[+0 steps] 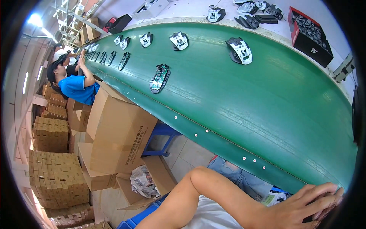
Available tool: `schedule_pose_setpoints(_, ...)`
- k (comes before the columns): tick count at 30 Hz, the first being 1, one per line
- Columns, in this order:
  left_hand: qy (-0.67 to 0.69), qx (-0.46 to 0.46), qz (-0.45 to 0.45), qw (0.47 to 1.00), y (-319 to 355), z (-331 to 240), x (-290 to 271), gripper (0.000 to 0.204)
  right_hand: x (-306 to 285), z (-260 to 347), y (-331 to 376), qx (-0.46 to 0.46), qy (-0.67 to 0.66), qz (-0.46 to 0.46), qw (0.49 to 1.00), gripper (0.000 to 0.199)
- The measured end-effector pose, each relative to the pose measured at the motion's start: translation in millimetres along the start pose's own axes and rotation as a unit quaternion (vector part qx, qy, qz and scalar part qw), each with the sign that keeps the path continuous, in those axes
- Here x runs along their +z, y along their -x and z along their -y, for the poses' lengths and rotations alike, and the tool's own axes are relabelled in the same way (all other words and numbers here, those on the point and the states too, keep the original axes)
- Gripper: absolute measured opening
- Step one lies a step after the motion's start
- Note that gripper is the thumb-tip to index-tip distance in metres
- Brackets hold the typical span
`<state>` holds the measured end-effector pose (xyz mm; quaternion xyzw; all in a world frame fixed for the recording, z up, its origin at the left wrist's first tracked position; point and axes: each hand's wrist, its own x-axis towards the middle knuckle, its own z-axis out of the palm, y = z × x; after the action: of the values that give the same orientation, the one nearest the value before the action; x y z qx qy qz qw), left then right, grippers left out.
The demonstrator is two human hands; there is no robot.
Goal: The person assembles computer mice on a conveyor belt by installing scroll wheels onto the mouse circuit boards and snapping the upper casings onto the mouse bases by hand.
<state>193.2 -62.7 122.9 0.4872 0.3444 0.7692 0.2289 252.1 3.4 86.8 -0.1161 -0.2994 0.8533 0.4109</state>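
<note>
My left arm bends across the bottom, and my left hand [310,202] lies at the near right corner of the green conveyor belt [274,107]. Its fingers are stretched out and slightly curved, with gaps between them. A dark patch shows beneath the fingers, too shadowed to make out. My right hand cannot be made out. The mouse part nearest to me is a black base with a green circuit board [159,79]. Beyond it lies a white and black mouse shell [240,50]. More shells [179,40] and black mouse bases [124,60] run in two rows toward the far left.
A black and red box of small dark parts [310,42] stands at the far right ledge, near loose mouse shells [251,17]. Open cartons [118,129] and a blue stool [162,135] stand left of me. A person in a blue shirt [78,87] sits farther along the belt.
</note>
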Motion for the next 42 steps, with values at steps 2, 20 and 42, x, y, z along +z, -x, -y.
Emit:
schedule_pose_setpoints(2, -0.056, 0.019, 0.015, 0.998, 2.3, -3.6, -0.4, 0.043, 33.1, -12.5, 1.4, -0.027, -0.006, 0.014, 1.0, 0.025)
schedule_pose_setpoints(20, -0.19, 0.261, 0.061, 0.944, 19.4, 22.9, -16.7, 0.043, 27.0, 41.1, 27.9, -0.174, 0.076, 0.113, 0.975, 0.023)
schedule_pose_setpoints(42, -0.129, 0.0, -0.009, 0.992, 23.8, 34.6, -48.0, 0.063, 14.5, -26.0, -4.7, -0.249, 0.38, -0.015, 0.891, 0.087)
